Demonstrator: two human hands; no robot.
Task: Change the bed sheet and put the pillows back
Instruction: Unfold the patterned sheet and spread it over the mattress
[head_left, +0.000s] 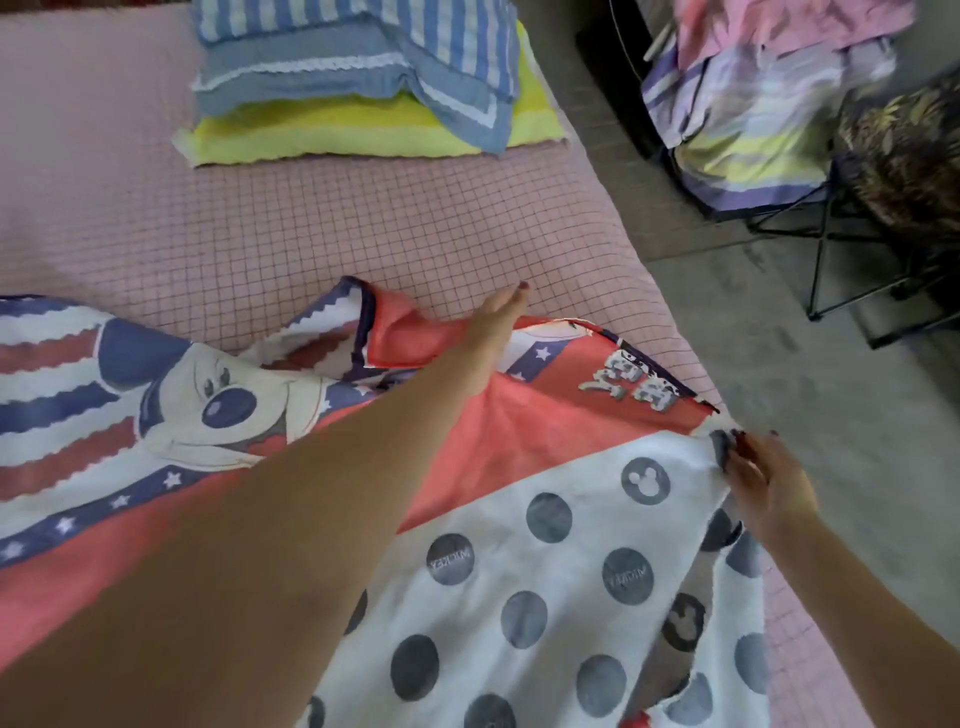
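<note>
Sheet: we see the cartoon-print bed sheet (519, 467) lying across the near pink mattress (311, 234) | Left hand (498, 322): fingers extended flat on sheet | Right hand (763, 483): pinching sheet's right edge | Pillows (358, 78): stacked at mattress's far end

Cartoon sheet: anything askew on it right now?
Yes. The cartoon sheet lies bunched over the pink checked sheet, its far edge folded back by the left hand; the right hand pinches its corner.
</note>
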